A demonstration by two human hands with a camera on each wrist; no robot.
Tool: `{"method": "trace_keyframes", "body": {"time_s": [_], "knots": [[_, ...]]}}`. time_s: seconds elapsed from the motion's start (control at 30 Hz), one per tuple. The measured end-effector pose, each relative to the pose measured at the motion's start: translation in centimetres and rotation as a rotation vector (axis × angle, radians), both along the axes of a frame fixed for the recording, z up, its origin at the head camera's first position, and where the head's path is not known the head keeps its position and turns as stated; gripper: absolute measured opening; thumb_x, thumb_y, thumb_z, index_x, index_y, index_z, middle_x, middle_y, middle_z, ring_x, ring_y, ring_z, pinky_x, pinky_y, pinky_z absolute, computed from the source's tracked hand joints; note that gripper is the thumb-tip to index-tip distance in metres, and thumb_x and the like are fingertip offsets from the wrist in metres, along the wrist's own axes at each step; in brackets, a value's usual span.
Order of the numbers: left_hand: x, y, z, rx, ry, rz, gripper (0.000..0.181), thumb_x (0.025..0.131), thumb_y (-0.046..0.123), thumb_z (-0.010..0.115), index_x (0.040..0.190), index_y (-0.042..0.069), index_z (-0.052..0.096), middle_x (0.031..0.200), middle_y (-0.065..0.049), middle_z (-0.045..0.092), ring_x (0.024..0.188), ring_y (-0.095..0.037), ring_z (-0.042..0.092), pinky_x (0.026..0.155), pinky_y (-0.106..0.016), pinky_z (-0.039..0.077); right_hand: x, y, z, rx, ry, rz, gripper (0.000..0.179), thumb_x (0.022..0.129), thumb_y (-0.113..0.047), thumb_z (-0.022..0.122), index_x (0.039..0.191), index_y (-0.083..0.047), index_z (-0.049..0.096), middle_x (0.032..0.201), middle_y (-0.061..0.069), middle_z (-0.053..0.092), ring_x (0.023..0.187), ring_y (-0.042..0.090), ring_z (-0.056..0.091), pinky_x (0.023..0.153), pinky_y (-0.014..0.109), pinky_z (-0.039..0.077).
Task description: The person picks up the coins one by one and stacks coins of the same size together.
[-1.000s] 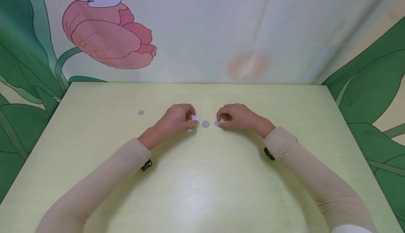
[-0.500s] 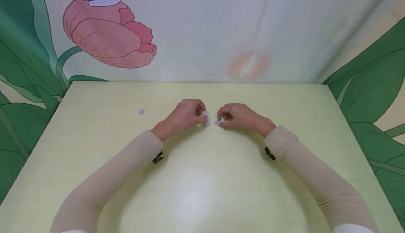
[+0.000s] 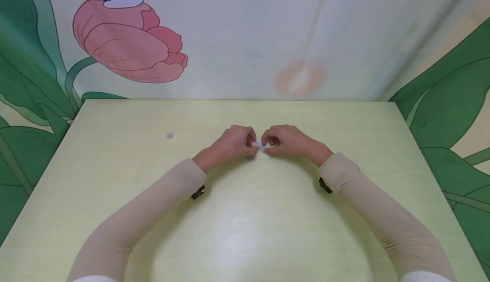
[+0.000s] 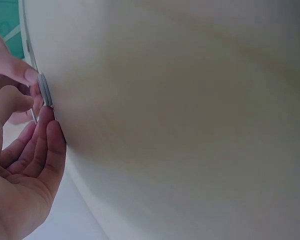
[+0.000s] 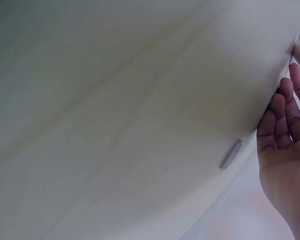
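My left hand (image 3: 238, 141) pinches a silver-grey coin (image 3: 255, 144) between thumb and fingers near the middle of the table. Just to its right, my right hand (image 3: 288, 141) pinches another coin (image 3: 262, 149) at its fingertips, and the two coins nearly meet. A third coin (image 3: 249, 157) lies in shadow under the left hand, partly covered. In the left wrist view, grey discs (image 4: 45, 90) stand edge-on and close together at the fingertips; which hand holds which is hard to tell there.
One more coin (image 3: 170, 136) lies apart on the pale wooden table (image 3: 237, 222), left of the hands. Behind the table's back edge hangs a printed cloth (image 3: 229, 39) with a pink flower and green leaves. In the right wrist view a coin (image 5: 231, 154) lies on the tabletop.
My left hand has carried its coin to the right, over the coin on the table, up to the right hand's coin. The right hand has stayed nearly still.
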State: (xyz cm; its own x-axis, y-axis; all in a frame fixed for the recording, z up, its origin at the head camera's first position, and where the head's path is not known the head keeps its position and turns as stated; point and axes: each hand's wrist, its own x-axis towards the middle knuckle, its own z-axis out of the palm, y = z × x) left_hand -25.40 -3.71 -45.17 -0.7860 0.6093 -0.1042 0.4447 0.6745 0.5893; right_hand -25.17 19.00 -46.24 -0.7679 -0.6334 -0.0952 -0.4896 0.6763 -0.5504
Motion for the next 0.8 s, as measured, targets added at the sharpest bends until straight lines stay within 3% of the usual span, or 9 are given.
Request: {"method": "trace_keyframes", "body": {"time_s": [0.63,0.8], "knots": [[0.17,0.31,-0.21,-0.036,0.127,-0.097,0.016,0.088,0.012,0.07,0.101,0.002,0.067,0.089,-0.004,0.065,0.077,-0.015,0.06,0.071,-0.026,0.052,-0.1,0.06,-0.49,-0.018,-0.032,-0.027,0.014,0.091,-0.026,0.076,0.101,-0.017,0.071,0.09,-0.003,0.059,0.08,0.015,0.052,0.074,0.031,0.045],[0.01,0.14,-0.29,-0.016,0.128,-0.118,0.016,0.089,0.013,0.071,0.101,0.004,0.067,0.09,-0.004,0.065,0.077,-0.015,0.06,0.071,-0.026,0.051,-0.13,-0.05,-0.36,-0.013,-0.038,-0.034,0.014,0.092,-0.026,0.075,0.1,-0.016,0.071,0.091,-0.002,0.06,0.081,0.015,0.052,0.076,0.03,0.045]]}}
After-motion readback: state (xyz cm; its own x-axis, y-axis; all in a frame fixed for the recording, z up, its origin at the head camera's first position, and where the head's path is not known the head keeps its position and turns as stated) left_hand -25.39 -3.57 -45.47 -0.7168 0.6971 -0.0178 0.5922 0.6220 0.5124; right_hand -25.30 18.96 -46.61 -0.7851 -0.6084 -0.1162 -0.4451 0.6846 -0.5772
